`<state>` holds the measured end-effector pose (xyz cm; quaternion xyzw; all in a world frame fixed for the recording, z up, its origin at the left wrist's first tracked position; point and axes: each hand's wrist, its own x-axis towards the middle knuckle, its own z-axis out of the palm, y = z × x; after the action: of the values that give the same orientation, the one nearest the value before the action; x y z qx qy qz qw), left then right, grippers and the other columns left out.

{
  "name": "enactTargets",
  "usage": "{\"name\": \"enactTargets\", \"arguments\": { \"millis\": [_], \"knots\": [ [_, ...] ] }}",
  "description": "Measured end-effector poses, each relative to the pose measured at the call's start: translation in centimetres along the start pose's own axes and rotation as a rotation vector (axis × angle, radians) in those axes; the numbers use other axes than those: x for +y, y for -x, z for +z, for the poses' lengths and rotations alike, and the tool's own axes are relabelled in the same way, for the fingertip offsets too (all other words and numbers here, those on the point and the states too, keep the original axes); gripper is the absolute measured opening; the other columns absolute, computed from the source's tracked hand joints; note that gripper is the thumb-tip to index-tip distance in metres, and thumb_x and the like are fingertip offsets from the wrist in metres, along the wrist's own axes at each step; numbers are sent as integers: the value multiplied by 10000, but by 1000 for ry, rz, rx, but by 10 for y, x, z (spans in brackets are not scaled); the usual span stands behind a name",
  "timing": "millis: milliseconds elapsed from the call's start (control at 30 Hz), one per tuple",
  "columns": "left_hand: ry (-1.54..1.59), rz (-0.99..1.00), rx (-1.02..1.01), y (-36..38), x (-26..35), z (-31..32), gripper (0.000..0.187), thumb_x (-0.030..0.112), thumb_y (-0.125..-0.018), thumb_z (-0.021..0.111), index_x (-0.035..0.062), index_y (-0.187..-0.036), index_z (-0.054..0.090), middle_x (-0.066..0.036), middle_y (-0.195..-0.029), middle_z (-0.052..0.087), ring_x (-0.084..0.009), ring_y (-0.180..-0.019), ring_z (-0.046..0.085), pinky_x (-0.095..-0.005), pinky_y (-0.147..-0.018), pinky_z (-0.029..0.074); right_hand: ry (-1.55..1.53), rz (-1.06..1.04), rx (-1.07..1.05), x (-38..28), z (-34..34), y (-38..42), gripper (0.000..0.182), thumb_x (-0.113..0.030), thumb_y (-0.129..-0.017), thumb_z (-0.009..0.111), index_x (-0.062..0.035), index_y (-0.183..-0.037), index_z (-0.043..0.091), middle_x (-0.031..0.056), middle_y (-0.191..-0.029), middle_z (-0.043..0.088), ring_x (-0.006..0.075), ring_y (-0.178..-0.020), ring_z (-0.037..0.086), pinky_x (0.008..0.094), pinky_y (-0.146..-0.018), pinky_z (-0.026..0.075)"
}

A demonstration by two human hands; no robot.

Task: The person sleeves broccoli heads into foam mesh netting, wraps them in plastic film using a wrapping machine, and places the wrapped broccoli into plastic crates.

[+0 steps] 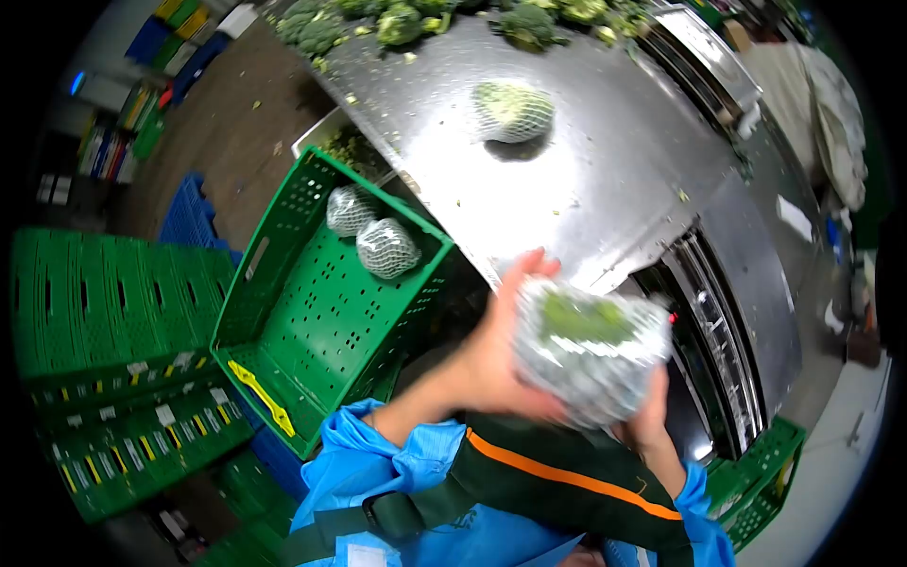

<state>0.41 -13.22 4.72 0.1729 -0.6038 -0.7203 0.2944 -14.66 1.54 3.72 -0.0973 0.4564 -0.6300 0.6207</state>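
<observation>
A film-wrapped broccoli head (590,350) in white netting is held between both hands in front of my body. My left hand (496,364) has its fingers and thumb around the left side of it. Against its right side rests my right hand (650,411), partly hidden by the wrapped head. Two more wrapped heads (385,248) lie at the far end of the green crate (312,302), to the left. Another netted head (512,111) sits on the metal table (444,142).
Loose broccoli heads (402,24) lie along the table's far edge. A metal machine (704,312) stands at the right. Stacked green crates (113,302) are at the left, and another green crate (756,482) is at lower right.
</observation>
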Motion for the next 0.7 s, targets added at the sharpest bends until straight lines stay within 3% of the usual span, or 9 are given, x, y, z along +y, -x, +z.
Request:
{"name": "enactTargets", "arguments": {
  "millis": [33,100,200,300,333,433,533,600,700],
  "knots": [
    [139,-106,114,9,-3,-35,1063,429,-569,768,61,-1359,158,-151,-1330,305,-267,-1198,373,-371,-975,337,85,193,-107,6,8,-17,507,-340,-949,269,-16,-1339,253,142,-1341,325,254,-1236,326,381,-1040,243],
    [328,-166,423,35,-1,-94,1061,432,-517,790,55,-1325,213,-150,-1269,367,-238,-1165,402,-340,-946,352,976,-70,-599,-12,56,-58,521,-256,-942,288,-25,-1383,134,145,-1411,188,227,-1295,217,361,-1026,243],
    [97,-123,845,80,1,-170,915,381,-549,794,51,-1250,308,-131,-1115,476,-208,-1035,494,-322,-852,427,792,-94,-457,-5,87,-104,532,-214,-885,461,24,-1318,264,217,-1267,368,299,-1189,355,342,-962,315],
    [-378,-561,842,124,-61,-254,842,297,-580,799,53,-1228,320,-117,-1073,481,-206,-979,506,-314,-819,443,1284,-436,-586,22,93,-179,448,-218,-839,517,-9,-1221,410,191,-1191,432,353,-1120,397,380,-943,333],
    [-433,-666,707,120,-75,-267,791,249,-589,804,50,-1199,343,-113,-1050,490,-195,-953,506,-313,-810,448,1423,-424,-590,38,98,-200,476,-234,-815,544,-25,-1223,416,195,-1233,406,364,-1138,373,401,-949,325],
    [-525,-723,268,95,-140,-283,842,321,-515,834,53,-1186,402,-143,-1126,474,-256,-1068,462,-354,-927,372,1714,-460,-508,95,104,-254,602,-257,-778,582,-33,-1280,339,261,-1286,316,415,-1171,316,447,-976,282],
    [-656,-540,-29,57,-169,-288,850,317,-479,846,85,-1176,418,-144,-1204,377,-304,-1169,358,-370,-986,309,1922,-453,-434,126,112,-262,741,-239,-735,603,-29,-1334,221,330,-1298,233,462,-1191,262,475,-1000,232],
    [-768,-342,100,47,-174,-264,814,309,-485,842,94,-1157,437,-148,-1193,377,-325,-1168,344,-413,-976,318,1848,-395,-556,123,111,-259,706,-196,-722,594,-5,-1312,256,316,-1307,224,448,-1188,269,475,-996,236],
    [-924,-274,688,39,-187,-243,699,280,-554,798,99,-1136,457,-144,-1205,368,-320,-1164,325,-460,-966,293,1757,-343,-523,125,110,-260,671,-155,-715,579,2,-1297,285,306,-1314,213,439,-1173,285,482,-989,240]
  ]
}}
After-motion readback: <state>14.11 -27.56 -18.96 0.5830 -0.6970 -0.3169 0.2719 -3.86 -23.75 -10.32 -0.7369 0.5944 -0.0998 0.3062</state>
